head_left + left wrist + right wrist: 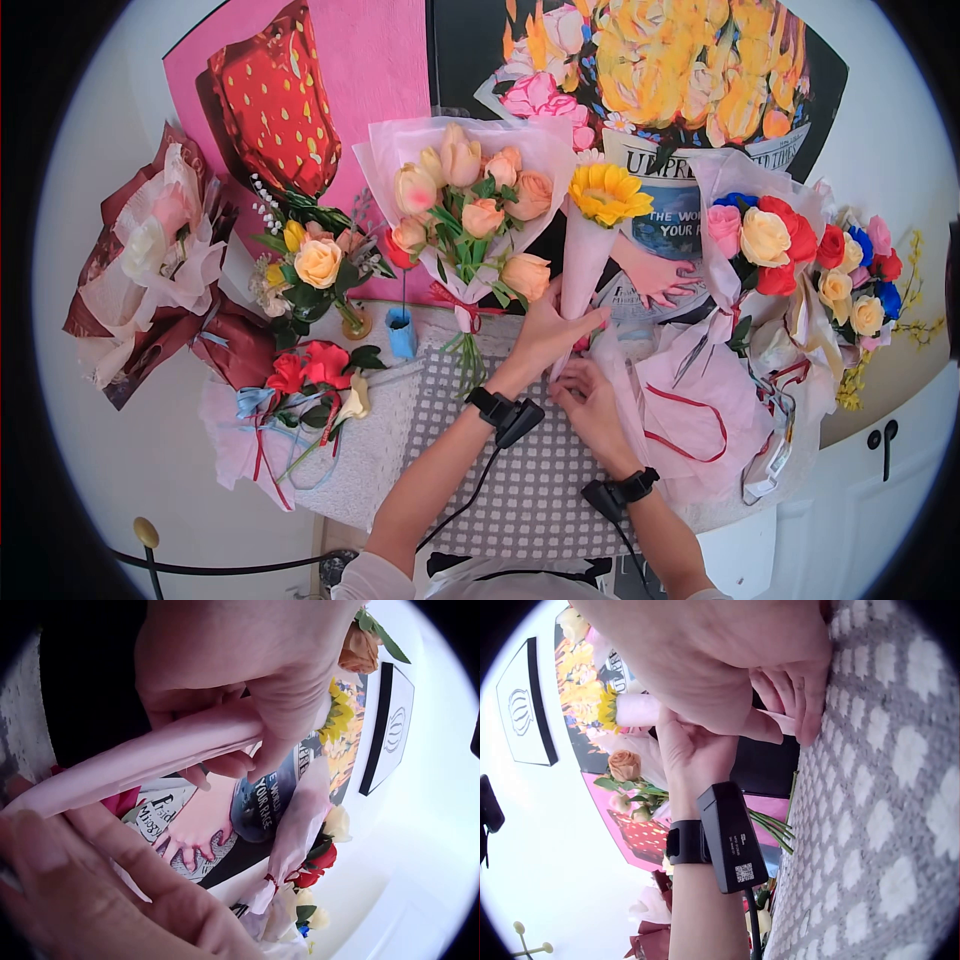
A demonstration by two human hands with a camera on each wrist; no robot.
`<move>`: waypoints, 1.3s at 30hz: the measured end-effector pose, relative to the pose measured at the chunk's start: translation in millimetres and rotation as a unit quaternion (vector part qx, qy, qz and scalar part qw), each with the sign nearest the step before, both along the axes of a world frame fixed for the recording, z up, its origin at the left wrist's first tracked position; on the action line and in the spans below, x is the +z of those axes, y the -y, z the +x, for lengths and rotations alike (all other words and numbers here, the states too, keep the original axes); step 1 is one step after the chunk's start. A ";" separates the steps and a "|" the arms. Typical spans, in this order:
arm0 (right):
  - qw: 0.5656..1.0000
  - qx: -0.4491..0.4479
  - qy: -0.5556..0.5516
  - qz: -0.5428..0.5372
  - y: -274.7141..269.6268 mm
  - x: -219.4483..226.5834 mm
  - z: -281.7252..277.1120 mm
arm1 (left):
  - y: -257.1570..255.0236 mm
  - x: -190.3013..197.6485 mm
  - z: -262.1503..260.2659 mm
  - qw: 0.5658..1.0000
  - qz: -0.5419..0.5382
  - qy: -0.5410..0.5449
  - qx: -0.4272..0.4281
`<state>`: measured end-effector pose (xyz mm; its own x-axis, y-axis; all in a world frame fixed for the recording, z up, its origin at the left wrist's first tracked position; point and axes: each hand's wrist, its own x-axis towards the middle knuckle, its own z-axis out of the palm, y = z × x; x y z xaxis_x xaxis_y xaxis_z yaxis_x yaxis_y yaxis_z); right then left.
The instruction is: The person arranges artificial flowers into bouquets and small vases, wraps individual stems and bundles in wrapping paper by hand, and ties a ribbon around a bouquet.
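A sunflower (608,194) stands in a narrow cone of pale pink paper (587,262), held upright over the checked cloth. The left hand (548,332) grips the cone around its middle, the thumb across the paper. Lower down, the right hand (592,405) pinches the cone's thin bottom end. In the left wrist view the rolled paper (142,761) runs from the left hand (232,667) to the fingertips of the right hand (112,885). The right wrist view shows the right hand (727,667) close above the cloth, with the sunflower (607,709) beyond.
A tulip and rose bouquet (482,217) leans left of the cone. Red roses (325,365) and a dark red wrapped bouquet (215,335) lie farther left. Pink paper with a red ribbon (690,425) and several bouquets are at the right. Painted panels (385,60) stand behind.
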<state>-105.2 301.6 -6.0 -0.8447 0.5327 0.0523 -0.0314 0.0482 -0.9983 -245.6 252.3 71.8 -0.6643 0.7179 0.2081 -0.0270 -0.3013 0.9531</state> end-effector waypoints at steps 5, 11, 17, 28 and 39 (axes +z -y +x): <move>1.000 0.012 0.002 0.022 -0.6 -0.8 0.2 | -0.3 -2.5 1.7 1.000 0.004 0.003 -0.007; 0.999 0.024 0.032 0.028 2.9 11.4 2.5 | -5.5 -6.3 0.1 1.000 0.011 -0.009 0.025; 0.998 0.028 0.030 0.040 4.3 11.1 2.4 | 0.0 3.9 3.1 0.999 0.019 0.028 0.031; 0.998 0.029 -0.003 0.049 5.1 9.4 2.0 | -6.5 0.6 3.2 0.992 0.002 -0.074 0.098; 0.993 0.008 0.017 0.116 7.9 15.9 6.1 | 1.9 -1.1 7.2 0.994 -0.003 -0.049 0.095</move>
<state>-99.1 293.7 9.9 -0.8564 0.4959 0.1435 -0.0012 0.2760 -0.9611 -238.4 250.4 70.7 -0.7656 0.5822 0.2738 0.1225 -0.2859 0.9504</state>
